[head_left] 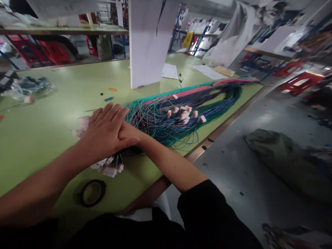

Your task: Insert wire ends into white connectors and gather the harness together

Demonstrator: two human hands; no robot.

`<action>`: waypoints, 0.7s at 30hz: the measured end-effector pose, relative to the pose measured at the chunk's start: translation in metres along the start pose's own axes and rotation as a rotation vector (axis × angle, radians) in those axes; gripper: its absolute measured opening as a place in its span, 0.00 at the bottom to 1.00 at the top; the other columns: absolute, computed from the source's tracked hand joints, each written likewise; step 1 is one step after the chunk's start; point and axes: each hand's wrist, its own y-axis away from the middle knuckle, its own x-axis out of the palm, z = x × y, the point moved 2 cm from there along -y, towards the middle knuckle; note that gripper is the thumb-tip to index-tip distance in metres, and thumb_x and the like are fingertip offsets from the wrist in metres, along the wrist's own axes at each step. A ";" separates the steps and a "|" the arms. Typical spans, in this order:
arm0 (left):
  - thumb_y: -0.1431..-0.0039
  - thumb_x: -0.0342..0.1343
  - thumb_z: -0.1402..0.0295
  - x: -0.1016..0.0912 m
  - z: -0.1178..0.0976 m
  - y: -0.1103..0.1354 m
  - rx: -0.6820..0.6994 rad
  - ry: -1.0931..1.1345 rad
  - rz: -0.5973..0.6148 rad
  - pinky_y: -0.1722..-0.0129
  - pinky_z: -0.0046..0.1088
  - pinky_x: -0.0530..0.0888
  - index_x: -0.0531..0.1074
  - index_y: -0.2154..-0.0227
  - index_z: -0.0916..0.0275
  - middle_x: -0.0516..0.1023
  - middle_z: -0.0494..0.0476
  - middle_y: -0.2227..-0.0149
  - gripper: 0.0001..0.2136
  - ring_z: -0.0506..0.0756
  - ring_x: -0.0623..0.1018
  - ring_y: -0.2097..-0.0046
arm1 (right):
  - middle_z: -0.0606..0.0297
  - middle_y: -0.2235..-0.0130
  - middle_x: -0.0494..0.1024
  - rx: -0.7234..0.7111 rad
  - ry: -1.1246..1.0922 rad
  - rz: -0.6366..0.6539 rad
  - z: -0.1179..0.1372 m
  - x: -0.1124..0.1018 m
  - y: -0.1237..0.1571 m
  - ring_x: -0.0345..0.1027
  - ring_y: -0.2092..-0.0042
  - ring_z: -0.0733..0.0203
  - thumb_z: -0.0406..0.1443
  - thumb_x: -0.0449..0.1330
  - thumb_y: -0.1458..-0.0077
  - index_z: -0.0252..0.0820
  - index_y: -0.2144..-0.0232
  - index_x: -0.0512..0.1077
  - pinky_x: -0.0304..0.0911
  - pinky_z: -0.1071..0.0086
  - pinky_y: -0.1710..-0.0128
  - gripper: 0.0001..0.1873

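Note:
My left hand [107, 126] lies flat with its fingers stretched out, resting over my right hand [128, 131]. Only the wrist side of the right hand shows; its fingers are hidden underneath. Both hands are at the near end of a long bundle of wires [153, 114] in green, pink, blue and dark colours. White connectors [110, 168] cluster just below the hands, and more pale connectors [82, 126] show past the left fingers. Several loose white connectors [185, 114] lie on top of the wires.
A roll of black tape [92, 193] lies near me on the green table [46, 128]. Beyond the hands are a blue tool [109, 99] and an orange clip-like piece [112, 89]. A white upright panel [150, 45] rises behind. Red stools [301, 84] stand right.

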 end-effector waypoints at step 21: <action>0.52 0.50 0.44 0.016 -0.007 -0.005 0.026 -0.504 0.312 0.48 0.44 0.58 0.71 0.59 0.73 0.76 0.74 0.62 0.32 0.71 0.71 0.51 | 0.61 0.64 0.78 0.548 0.456 -0.315 -0.043 -0.168 0.126 0.70 0.59 0.56 0.37 0.56 0.52 0.39 0.64 0.74 0.62 0.58 0.54 0.13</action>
